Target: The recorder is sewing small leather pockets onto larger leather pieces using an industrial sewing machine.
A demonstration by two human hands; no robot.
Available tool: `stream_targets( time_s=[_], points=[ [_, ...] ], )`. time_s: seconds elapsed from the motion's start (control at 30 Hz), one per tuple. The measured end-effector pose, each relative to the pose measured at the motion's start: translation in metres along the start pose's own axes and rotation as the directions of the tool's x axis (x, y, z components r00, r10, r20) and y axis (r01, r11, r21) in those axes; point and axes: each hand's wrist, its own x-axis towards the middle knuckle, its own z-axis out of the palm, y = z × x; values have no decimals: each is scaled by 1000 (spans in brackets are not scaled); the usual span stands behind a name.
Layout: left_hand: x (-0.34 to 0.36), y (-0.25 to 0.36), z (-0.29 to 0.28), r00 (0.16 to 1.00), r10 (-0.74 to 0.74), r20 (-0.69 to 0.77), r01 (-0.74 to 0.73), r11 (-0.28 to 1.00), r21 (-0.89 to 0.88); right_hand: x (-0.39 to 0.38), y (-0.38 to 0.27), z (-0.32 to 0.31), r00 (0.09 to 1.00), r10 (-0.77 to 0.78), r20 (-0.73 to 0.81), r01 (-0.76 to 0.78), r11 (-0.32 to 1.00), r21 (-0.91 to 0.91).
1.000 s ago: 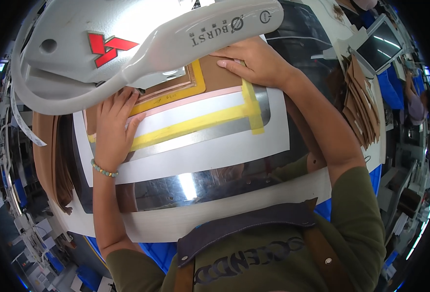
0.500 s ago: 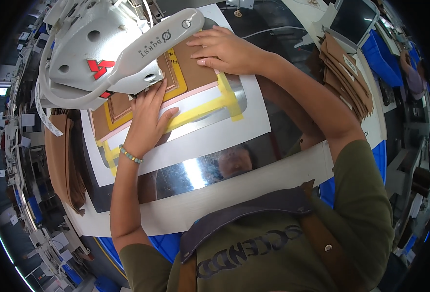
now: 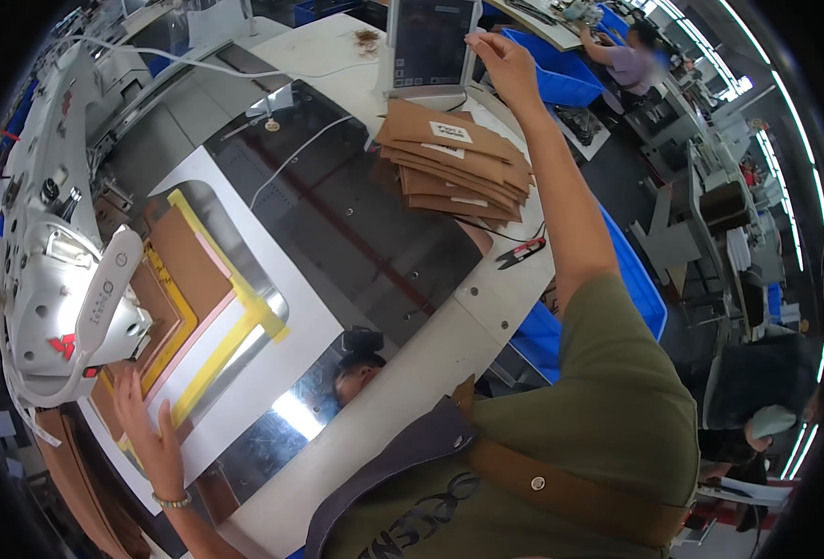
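My left hand [image 3: 149, 436] lies with fingers stretched at the near edge of a stitching frame, beside the white sewing machine head [image 3: 67, 307]. Under its fingers is a brown panel [image 3: 193, 265] with a yellow template [image 3: 186, 321] and a pink strip, fixed with yellow tape [image 3: 261, 315] on a white sheet [image 3: 309, 321]. The machine head hides part of the panel. My right hand [image 3: 510, 65] is raised at the far side, its fingertips at the right edge of a dark control screen [image 3: 433, 47]. It holds nothing I can see.
Brown labelled pieces [image 3: 454, 158] are stacked below the screen. Small red-and-black thread snips [image 3: 522, 252] lie on the table's right edge. A blue bin [image 3: 626, 289] stands beside the table. More brown pieces [image 3: 72, 484] hang at the left. Another person [image 3: 631, 65] sits farther off.
My right hand has left the brown panel and reached up to the screen's edge. My left hand remains by the machine head. The view has turned to the right.
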Motion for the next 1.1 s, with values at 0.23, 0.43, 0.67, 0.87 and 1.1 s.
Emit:
stream_targets(
  time_s=[0.23,0.43,0.67,0.87,1.1],
  points=[
    [-14,24,-3,999,-13,-33,11,997,-75,-1,103,20,948,235,216,-218,971,-101],
    [-37,27,-18,999,-44,-12,44,999,-27,-2,91,24,918,218,332,-144,962,-233],
    [-49,13,-25,994,-110,-17,110,994,9,6,82,22,942,255,217,-205,951,-230],
    [-45,5,-18,994,-109,-9,109,994,-10,28,89,27,944,318,84,-327,886,329],
    [-49,10,-19,996,-89,0,89,996,-16,34,91,32,945,315,92,-328,898,293]
  ],
)
